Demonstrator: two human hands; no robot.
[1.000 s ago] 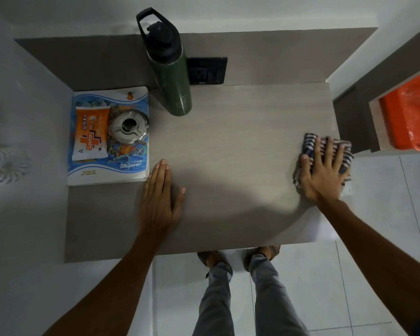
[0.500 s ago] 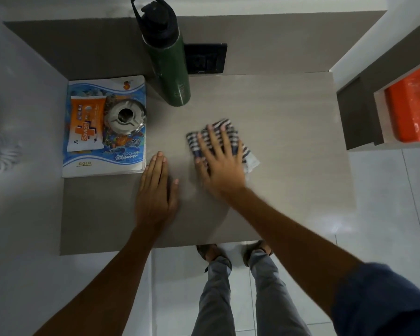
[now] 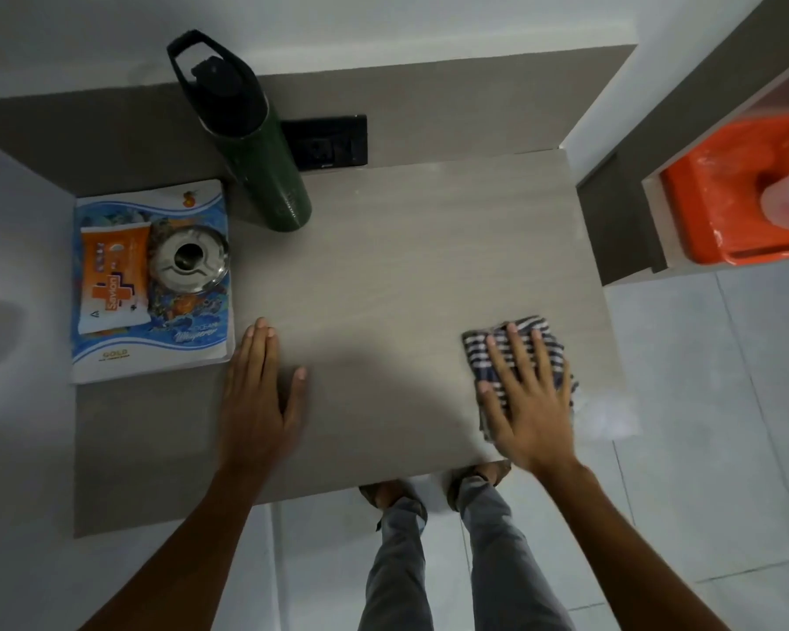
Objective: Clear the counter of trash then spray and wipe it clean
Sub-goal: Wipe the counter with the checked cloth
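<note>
The right hand (image 3: 527, 393) lies flat with fingers spread on the striped cloth (image 3: 515, 357), pressing it against the counter (image 3: 406, 275) near the right, near corner, so the whole palm drives the wipe rather than a pinch. The left hand (image 3: 258, 393) rests open and empty on the bare surface, likely bracing the body. At the far left the green bottle (image 3: 265, 166) and book (image 3: 153, 284) sit clear of the wiped area.
</note>
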